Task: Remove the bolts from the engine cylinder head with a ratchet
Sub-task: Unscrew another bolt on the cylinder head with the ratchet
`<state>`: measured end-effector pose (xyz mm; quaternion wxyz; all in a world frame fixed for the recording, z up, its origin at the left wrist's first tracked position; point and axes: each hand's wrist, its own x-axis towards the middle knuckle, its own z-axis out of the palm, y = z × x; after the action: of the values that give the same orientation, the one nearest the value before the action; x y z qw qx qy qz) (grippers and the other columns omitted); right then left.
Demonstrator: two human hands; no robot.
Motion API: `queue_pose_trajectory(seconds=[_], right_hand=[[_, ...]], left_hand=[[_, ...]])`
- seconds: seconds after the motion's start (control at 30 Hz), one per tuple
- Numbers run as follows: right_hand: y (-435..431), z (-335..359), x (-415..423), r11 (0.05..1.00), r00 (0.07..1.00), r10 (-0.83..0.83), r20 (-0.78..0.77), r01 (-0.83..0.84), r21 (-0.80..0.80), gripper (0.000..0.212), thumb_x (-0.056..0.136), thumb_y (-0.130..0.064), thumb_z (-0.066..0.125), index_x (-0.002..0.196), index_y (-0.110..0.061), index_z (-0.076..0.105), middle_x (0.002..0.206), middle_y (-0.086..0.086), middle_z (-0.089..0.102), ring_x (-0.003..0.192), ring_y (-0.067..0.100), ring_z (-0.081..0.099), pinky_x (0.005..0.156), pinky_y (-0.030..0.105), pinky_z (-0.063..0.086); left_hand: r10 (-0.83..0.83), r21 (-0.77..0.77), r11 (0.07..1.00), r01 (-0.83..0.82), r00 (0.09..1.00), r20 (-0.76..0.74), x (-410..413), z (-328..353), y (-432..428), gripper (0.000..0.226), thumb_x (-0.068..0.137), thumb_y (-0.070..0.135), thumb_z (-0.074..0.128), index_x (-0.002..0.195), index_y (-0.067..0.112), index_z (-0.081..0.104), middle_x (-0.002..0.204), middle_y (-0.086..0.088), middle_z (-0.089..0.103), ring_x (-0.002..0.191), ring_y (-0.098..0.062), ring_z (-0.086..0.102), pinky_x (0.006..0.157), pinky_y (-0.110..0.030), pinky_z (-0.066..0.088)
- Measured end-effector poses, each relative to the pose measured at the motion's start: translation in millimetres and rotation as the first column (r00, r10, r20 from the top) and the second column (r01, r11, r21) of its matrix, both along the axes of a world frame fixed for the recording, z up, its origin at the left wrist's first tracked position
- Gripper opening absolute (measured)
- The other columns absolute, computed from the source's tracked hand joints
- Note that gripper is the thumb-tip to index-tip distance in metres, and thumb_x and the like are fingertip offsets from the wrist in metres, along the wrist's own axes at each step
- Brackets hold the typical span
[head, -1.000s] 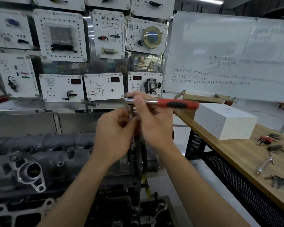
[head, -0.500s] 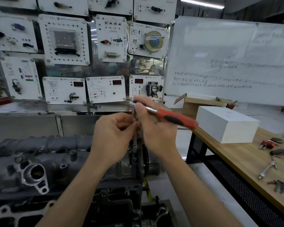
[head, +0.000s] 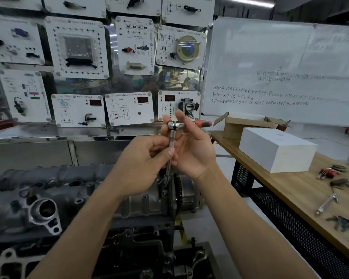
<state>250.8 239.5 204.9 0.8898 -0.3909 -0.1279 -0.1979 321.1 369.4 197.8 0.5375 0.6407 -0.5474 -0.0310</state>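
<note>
left hand point(head: 141, 168) fingers tight on ratchet point(head: 175, 125) shaft, right hand point(head: 191, 152) fingers around its head

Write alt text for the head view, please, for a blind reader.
A left hand pinches the shaft of a ratchet and a right hand grips its chrome top, upright over a cylinder head. A bench with a box and tools stands at right.

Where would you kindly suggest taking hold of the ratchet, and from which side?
By its red grip, from the right: it juts sideways off the ratchet head, away from the engine, giving leverage; the left hand pinches the near-upright extension.
</note>
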Motion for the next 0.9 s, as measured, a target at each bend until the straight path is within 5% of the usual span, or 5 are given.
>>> queue_pose_trajectory(seconds=[0.17,0.33,0.43,0.53,0.9], right_hand=[[0,-5,-4,0.903,0.934,-0.323,0.151,0.352,-0.245,0.019,0.094,-0.017,0.062,0.092,-0.027,0.078,0.101,0.005,0.077,0.094,0.015,0.072,0.07,0.028,0.054],[20,-13,-5,-0.155,0.209,-0.447,0.87,0.94,-0.305,0.015,0.089,0.006,0.069,0.103,0.008,0.073,0.1,0.014,0.075,0.096,0.019,0.073,0.083,0.037,0.059],[24,-7,-8,0.352,0.548,-0.607,0.575,0.834,-0.425,0.016,0.092,0.0,0.065,0.103,0.0,0.076,0.108,0.007,0.074,0.101,0.011,0.072,0.087,0.025,0.056],[9,4,-8,0.982,0.989,-0.132,0.065,0.14,-0.128,0.021,0.094,-0.014,0.058,0.094,-0.016,0.079,0.105,0.008,0.076,0.095,0.022,0.074,0.082,0.037,0.059],[-3,-1,5,0.947,0.969,-0.221,0.113,0.241,-0.211,0.02,0.098,-0.018,0.055,0.096,-0.013,0.074,0.103,0.012,0.075,0.085,0.023,0.073,0.073,0.034,0.06]], left_hand=[[0.09,-0.122,0.987,-0.107,0.986,-0.14,-4,-4,-2,0.016,0.094,0.011,0.068,0.093,0.024,0.076,0.081,0.007,0.078,0.073,-0.011,0.075,0.068,-0.024,0.061],[0.284,-0.162,0.949,-0.269,0.956,0.078,-9,-3,-3,0.025,0.089,0.013,0.074,0.07,0.029,0.068,0.063,0.02,0.069,0.056,0.003,0.064,0.053,-0.008,0.047],[0.319,-0.197,0.93,-0.309,0.948,0.018,-8,-6,-2,0.021,0.084,0.02,0.08,0.069,0.028,0.067,0.064,0.016,0.07,0.056,-0.002,0.066,0.052,-0.012,0.05],[0.154,-0.144,0.975,-0.171,0.98,-0.122,-1,-7,-1,0.012,0.082,0.022,0.082,0.075,0.025,0.073,0.072,0.003,0.074,0.068,-0.016,0.072,0.065,-0.028,0.061],[-0.005,-0.162,0.986,-0.04,0.962,-0.271,0,-9,-2,0.018,0.091,0.008,0.069,0.089,0.025,0.077,0.08,0.0,0.078,0.073,-0.016,0.076,0.065,-0.024,0.061]])
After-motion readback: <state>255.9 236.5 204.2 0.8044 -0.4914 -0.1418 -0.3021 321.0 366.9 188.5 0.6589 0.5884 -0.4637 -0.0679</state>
